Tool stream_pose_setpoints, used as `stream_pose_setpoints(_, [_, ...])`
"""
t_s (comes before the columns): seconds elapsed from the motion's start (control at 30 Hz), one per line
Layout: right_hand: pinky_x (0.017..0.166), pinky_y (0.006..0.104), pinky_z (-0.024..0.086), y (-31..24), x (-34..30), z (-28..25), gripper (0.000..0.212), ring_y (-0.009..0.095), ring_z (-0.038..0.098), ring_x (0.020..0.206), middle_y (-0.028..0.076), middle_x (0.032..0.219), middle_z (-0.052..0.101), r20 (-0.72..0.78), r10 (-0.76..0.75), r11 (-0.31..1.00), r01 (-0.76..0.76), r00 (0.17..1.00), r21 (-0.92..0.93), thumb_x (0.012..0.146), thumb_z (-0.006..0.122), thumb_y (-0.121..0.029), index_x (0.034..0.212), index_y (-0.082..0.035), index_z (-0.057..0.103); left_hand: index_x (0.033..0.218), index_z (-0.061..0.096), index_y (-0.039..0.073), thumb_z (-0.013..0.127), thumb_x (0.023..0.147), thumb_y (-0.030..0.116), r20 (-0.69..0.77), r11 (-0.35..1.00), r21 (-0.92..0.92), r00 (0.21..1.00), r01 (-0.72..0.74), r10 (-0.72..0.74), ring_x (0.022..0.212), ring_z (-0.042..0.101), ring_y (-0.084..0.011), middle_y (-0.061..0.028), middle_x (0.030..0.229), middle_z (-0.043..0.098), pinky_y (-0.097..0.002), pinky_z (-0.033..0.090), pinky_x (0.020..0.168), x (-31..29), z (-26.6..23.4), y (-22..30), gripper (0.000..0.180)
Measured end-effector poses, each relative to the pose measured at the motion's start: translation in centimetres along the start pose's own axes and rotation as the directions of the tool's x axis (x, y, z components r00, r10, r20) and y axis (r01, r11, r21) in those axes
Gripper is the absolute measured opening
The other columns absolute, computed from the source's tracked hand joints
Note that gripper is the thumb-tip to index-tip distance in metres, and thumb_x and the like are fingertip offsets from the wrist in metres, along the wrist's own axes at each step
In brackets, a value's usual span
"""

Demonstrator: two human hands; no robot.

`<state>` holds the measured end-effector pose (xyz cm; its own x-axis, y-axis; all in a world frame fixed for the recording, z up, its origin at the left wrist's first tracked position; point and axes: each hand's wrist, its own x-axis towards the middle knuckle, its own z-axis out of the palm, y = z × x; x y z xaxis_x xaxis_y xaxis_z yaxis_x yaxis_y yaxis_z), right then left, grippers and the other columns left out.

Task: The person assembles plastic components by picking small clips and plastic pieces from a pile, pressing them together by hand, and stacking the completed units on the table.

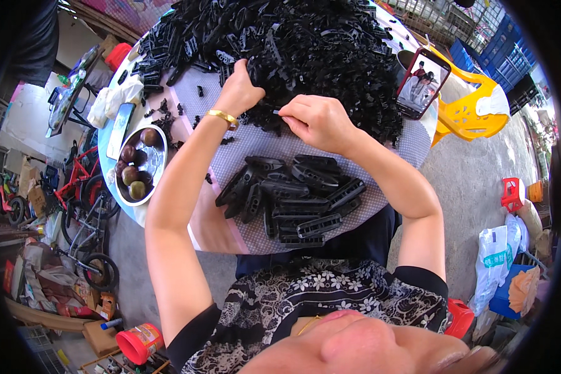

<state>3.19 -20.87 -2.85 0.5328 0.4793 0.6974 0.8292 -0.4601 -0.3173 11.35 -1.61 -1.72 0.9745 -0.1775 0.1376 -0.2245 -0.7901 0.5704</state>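
Observation:
A large heap of small black plastic parts covers the far half of the round table. My left hand, with a gold bracelet at the wrist, is at the heap's near left edge. Its fingers are curled, and whatever they hold is lost against the black parts. Just to the right, my right hand is closed in a pinch at the heap's near edge. A small pale tip shows at its fingertips, too small to name. Closer to me lies a loose stack of longer black plastic pieces, apart from both hands.
On the table's left stand a white-rimmed bowl of dark round fruit and a flat pale box. A phone is propped at the right edge, before a yellow plastic chair. Bicycles stand on the floor at left.

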Motion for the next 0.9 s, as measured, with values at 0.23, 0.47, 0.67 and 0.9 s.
stream_pose_setpoints(0.23, [0.058,0.0326,0.051,0.1,0.3,-0.3,0.01,0.025,0.063,0.066,0.008,0.08,0.064,-0.126,0.081,0.995,-0.073,0.989,0.06,0.074,0.064,-0.005,0.084,-0.005,0.065,0.123,0.044,-0.001,0.065,0.07,0.0,0.135,0.532,-0.836,0.99,0.13,-0.03,0.076,0.058,-0.012,-0.0042,0.088,0.055,-0.0252,0.052,0.07,-2.7,-1.7,-0.6,0.056])
stream_pose_setpoints(0.47, [0.052,0.0249,0.046,-1.1,0.6,-0.8,0.01,0.015,0.059,0.058,0.007,0.079,0.063,-0.192,0.211,0.949,-0.154,0.959,0.274,0.076,0.067,-0.002,0.086,-0.003,0.065,0.111,0.054,-0.001,0.069,0.078,-0.001,0.294,0.259,-0.93,0.952,0.263,0.09,0.086,0.064,-0.0193,-0.0097,0.098,0.062,-0.0327,0.055,0.081,-7.8,-1.2,0.6,0.037])
stream_pose_setpoints(0.67, [0.053,0.0237,0.047,-1.7,0.6,-0.7,0.01,0.014,0.06,0.06,0.007,0.08,0.064,-0.203,0.159,0.956,-0.1,0.966,0.275,0.077,0.067,0.0,0.086,-0.002,0.065,0.114,0.051,-0.002,0.063,0.082,-0.002,0.326,0.297,-0.915,0.934,0.273,0.148,0.094,0.064,-0.0238,-0.012,0.105,0.061,-0.0377,0.053,0.089,-8.8,-0.7,1.1,0.034])
stream_pose_setpoints(0.9, [0.057,0.0279,0.052,-1.1,0.6,-0.2,0.013,0.021,0.064,0.067,0.01,0.083,0.064,-0.205,0.008,0.978,0.035,0.979,0.205,0.073,0.069,-0.001,0.086,-0.002,0.065,0.118,0.051,-0.003,0.06,0.086,0.003,0.345,0.344,-0.898,0.925,0.275,0.16,0.094,0.064,-0.0226,-0.0148,0.104,0.063,-0.0343,0.052,0.089,-9.2,-1.1,1.3,0.034])
